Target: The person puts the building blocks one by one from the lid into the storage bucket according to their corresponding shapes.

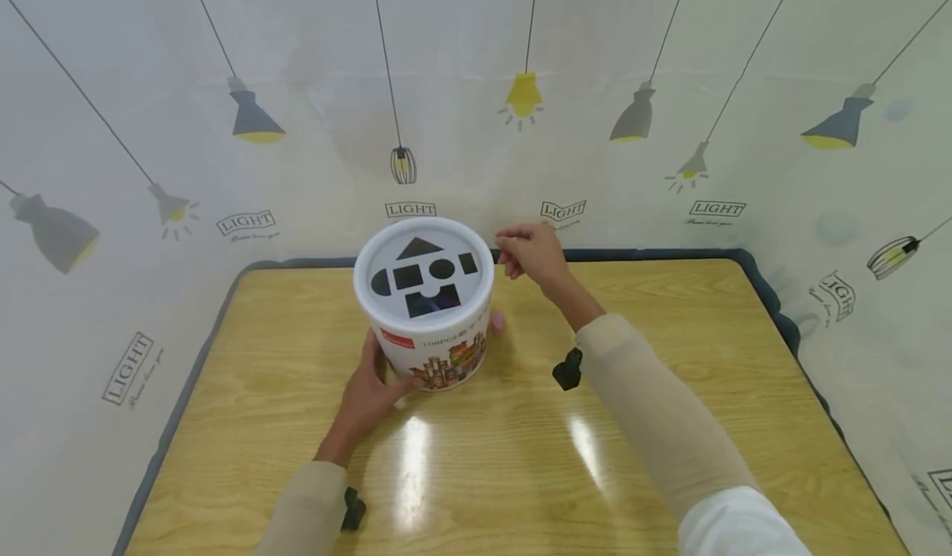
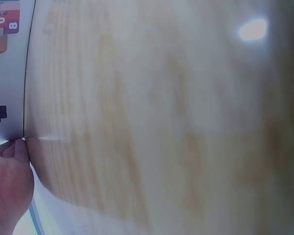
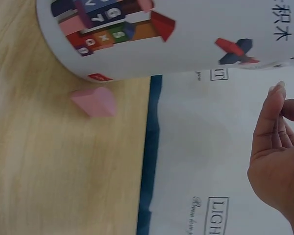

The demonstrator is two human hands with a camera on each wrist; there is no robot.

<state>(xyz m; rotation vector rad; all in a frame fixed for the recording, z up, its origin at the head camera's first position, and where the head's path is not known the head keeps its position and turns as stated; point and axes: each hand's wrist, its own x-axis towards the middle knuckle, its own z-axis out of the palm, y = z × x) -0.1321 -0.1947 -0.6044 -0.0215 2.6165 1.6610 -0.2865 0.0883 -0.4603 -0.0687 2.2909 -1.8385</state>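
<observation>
A white toy-block bucket [image 1: 439,341] stands on the wooden table, its white lid [image 1: 387,304] pierced by several shaped holes. My left hand [image 1: 372,395] holds the bucket low on its left side, thumb across the front; in the left wrist view the left hand [image 2: 10,178] meets the bucket's edge. My right hand [image 1: 534,252] is just right of the lid, fingers curled and thumb against them; nothing shows between them. In the right wrist view the right hand's fingertips [image 3: 277,90] are a little apart from the bucket [image 3: 196,44]. A small pink block [image 3: 95,102] lies beside the bucket's base.
The wooden table [image 1: 669,316] has a dark edging [image 1: 662,253] along its back and sides. Behind it hangs a pale cloth [image 1: 461,35] printed with lamps and the word LIGHT. Black wrist mounts [image 1: 568,369] stick out from both sleeves.
</observation>
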